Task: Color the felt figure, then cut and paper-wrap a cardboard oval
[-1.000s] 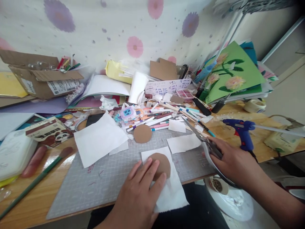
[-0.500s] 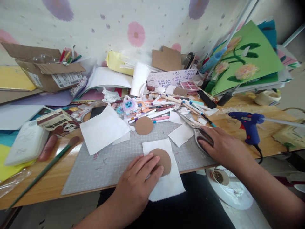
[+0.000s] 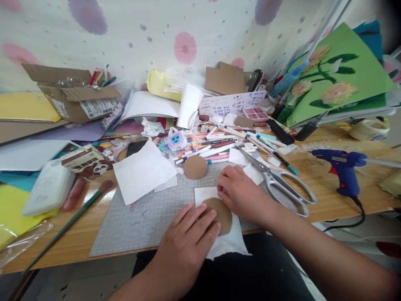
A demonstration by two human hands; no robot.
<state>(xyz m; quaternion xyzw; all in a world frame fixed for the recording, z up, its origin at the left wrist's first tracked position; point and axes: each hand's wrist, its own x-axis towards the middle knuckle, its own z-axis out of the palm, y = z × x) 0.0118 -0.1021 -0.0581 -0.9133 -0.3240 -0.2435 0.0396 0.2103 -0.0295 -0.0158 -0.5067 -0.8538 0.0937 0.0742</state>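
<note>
Lying under left hand [image 3: 189, 239]: disc [image 3: 224, 218]

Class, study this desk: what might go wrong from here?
The cardboard disc under the left hand might slip on the white paper, which overhangs the desk. The scissors, lying near the right hand, could be knocked. The cable of the glue gun hangs down, so it might snag.

Brown cardboard disc [image 3: 224, 218], lying flat; white paper sheet [image 3: 231, 246] beneath, lower edge ragged
</note>
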